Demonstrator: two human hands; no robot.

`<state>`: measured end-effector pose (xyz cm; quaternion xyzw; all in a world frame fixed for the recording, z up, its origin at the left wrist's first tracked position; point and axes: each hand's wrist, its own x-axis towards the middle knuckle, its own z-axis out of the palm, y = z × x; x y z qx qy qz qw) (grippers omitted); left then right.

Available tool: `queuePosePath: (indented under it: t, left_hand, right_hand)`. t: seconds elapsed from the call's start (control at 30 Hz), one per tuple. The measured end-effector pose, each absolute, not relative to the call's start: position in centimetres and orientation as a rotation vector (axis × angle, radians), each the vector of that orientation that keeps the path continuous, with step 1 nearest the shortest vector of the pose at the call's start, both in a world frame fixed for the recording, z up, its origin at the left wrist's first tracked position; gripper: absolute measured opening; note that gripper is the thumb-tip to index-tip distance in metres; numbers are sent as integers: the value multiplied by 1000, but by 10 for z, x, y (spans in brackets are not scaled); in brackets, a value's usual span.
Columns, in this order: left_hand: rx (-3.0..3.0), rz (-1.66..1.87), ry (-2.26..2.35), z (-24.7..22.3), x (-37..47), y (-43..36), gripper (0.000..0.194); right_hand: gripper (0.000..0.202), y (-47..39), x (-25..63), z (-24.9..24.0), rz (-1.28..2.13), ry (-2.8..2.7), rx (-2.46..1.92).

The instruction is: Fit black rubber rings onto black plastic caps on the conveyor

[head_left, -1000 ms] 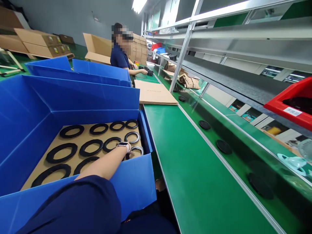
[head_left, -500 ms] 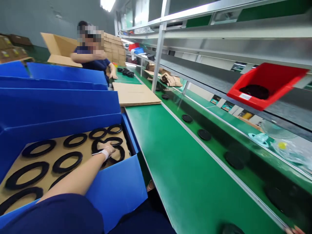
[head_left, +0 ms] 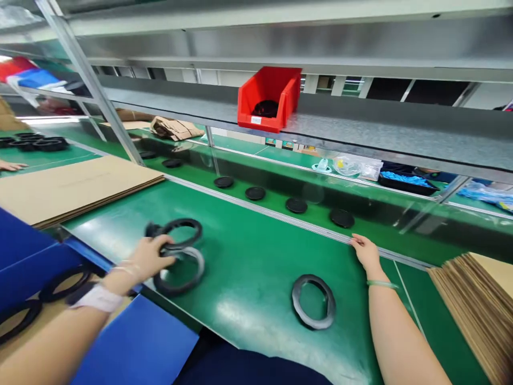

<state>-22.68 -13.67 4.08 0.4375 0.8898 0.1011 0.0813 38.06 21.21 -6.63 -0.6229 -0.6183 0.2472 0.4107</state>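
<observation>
My left hand (head_left: 146, 262) is closed on several black rings (head_left: 182, 283), raised at the left edge of the green table (head_left: 248, 256). Motion blurs them, and their exact number cannot be told. A single black ring (head_left: 313, 302) lies flat on the table between my hands. My right hand (head_left: 365, 251) rests at the metal rail (head_left: 256, 206) along the table's far side, fingers loosely stretched and holding nothing. Just beyond it lies a black disc (head_left: 342, 217) on the green belt (head_left: 276, 211), in a row with several others.
A blue box (head_left: 132, 342) with more black rings (head_left: 64, 283) stands at lower left. Flat cardboard sheets (head_left: 80, 184) lie at left, and a cardboard stack (head_left: 473, 305) stands at right. A red bin (head_left: 268, 101) sits on the shelf. A co-worker's hand (head_left: 12, 166) shows at far left.
My view has swung right. My left hand has lifted black rings out of the blue box and carried them over the table. My right hand has come fully into view at the rail.
</observation>
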Motion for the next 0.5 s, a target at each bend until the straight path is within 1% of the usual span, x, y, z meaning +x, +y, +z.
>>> queuePosePath:
  t: [0.13, 0.2, 0.3, 0.37, 0.5]
  left_hand:
    - [1602, 117, 2388, 13, -149, -79, 73]
    - [1695, 78, 2312, 10, -115, -55, 76]
    - [1819, 58, 2205, 14, -67, -22, 77]
    - [1897, 53, 2117, 18, -35, -5, 82]
    - [2020, 103, 1925, 33, 12, 1, 91]
  right_hand:
    - [37, 207, 384, -65, 641, -1602, -1517]
    - [33, 204, 385, -63, 665, -1645, -1479]
    - [32, 204, 385, -61, 701, -1684, -1457]
    - [33, 207, 385, -61, 712, -1666, -1498]
    - [36, 209, 387, -53, 744, -1639, -1565]
